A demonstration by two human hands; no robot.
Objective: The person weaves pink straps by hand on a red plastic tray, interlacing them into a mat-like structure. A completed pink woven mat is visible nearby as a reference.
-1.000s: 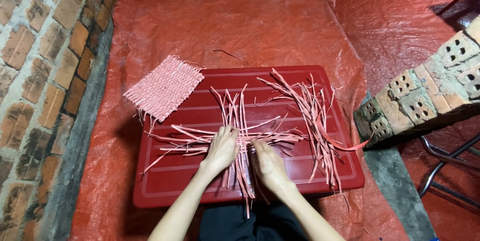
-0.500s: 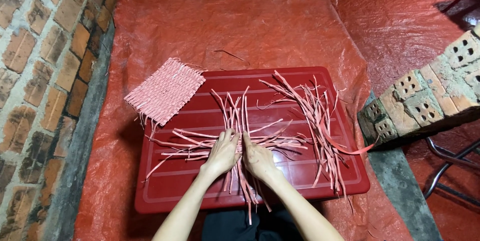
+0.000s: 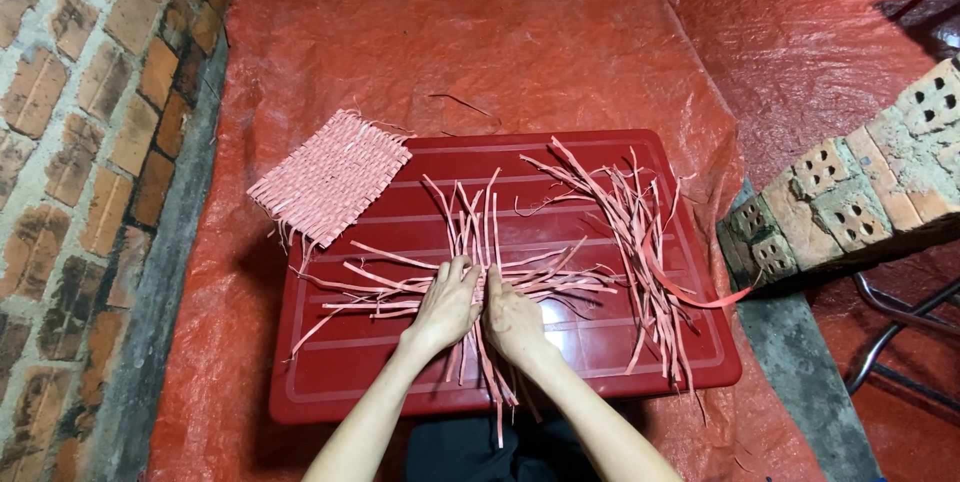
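a: where were the hands?

b: both lay flat, side by side, near the middle of the red tray lid (image 3: 600, 362). the left hand (image 3: 447, 304) and the right hand (image 3: 513, 318) were spread open, palms down, pressing on the crossed pink strips (image 3: 480, 262). neither gripped anything; the fingers just held the strips against the lid.

a: and how did the strips lie?

b: some ran near to far between the hands, others crossed them left to right. the near ends hung past the lid's near edge.

a: anything else about?

b: a loose bundle of strips (image 3: 640, 232) lay on the lid's right side, apart from the hands. a finished woven mat (image 3: 330, 177) sat at the far left corner, partly off the lid, on the red tarp (image 3: 450, 32). holed bricks (image 3: 860, 202) stood further right.
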